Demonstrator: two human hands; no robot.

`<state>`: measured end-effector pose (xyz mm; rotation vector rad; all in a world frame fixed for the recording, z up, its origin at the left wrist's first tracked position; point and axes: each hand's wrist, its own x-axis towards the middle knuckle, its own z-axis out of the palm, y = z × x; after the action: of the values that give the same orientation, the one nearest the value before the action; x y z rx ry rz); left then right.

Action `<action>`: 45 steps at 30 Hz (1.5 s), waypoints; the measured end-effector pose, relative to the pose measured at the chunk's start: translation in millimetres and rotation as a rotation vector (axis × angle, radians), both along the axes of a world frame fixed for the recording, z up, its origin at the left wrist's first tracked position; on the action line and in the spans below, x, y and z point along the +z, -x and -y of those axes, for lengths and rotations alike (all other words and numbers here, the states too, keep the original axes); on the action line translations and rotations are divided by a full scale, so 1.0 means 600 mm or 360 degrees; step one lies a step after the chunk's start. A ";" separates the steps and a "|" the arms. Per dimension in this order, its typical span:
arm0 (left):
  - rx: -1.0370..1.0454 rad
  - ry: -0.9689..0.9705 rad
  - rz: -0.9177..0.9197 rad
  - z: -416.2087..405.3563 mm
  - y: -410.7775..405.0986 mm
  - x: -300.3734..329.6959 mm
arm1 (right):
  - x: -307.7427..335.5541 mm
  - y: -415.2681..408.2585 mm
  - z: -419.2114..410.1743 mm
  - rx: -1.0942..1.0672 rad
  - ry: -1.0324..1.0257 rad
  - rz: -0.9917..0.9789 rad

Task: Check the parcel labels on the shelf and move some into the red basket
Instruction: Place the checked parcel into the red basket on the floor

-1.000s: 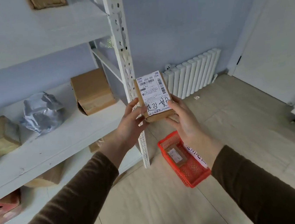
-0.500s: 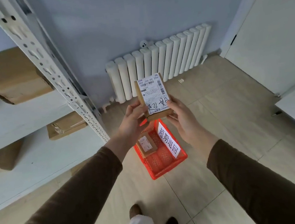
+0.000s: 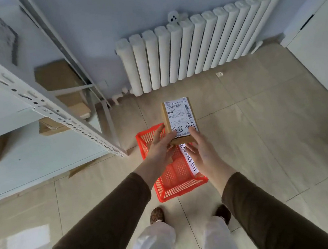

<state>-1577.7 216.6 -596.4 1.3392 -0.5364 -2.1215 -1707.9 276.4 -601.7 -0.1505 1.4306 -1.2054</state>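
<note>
My left hand [image 3: 159, 148] and right hand [image 3: 204, 153], fingers gripping the brown parcel [image 3: 180, 123], label [image 3: 177, 110] up, red basket [image 3: 180, 193] at 6 o'clock, shelf [image 3: 39, 153] at 9 o'clock

A white radiator [image 3: 197, 46] lines the pale blue wall [image 3: 125, 8] above beige floor tiles [image 3: 261, 123].

Small parcel storeroom in a plain tiled room.
White slotted-steel shelving [image 3: 40, 103] carries brown cardboard boxes [image 3: 55, 77], and a parcel [image 3: 178, 118] bears a printed barcode label with handwriting over it. A red basket [image 3: 179, 192] with a handwritten paper sign [image 3: 192, 162] sits on the beige tiled floor [image 3: 261, 123], near a white radiator [image 3: 201, 44] on a pale blue wall [image 3: 125, 6].
</note>
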 end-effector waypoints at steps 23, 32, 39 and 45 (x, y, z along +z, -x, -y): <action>0.0601 -0.0589 -0.0078 -0.021 0.183 -0.728 | -0.702 0.092 0.087 -0.0156 -0.0508 0.0500; 0.0751 -0.0743 -0.0275 -0.003 0.191 -0.951 | -0.930 0.082 0.118 -0.0342 -0.0567 0.0558; 0.0837 -0.0756 -0.0250 0.031 0.214 -1.062 | -1.059 0.068 0.151 -0.0159 -0.0558 0.0364; 0.0756 -0.0743 -0.0144 0.046 0.217 -1.089 | -1.156 0.074 0.159 -0.0098 -0.0641 0.0200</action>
<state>-1707.7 189.3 -1249.9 1.4242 0.3157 -1.9463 -1752.3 180.7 -1295.5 0.2442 1.5439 -0.9348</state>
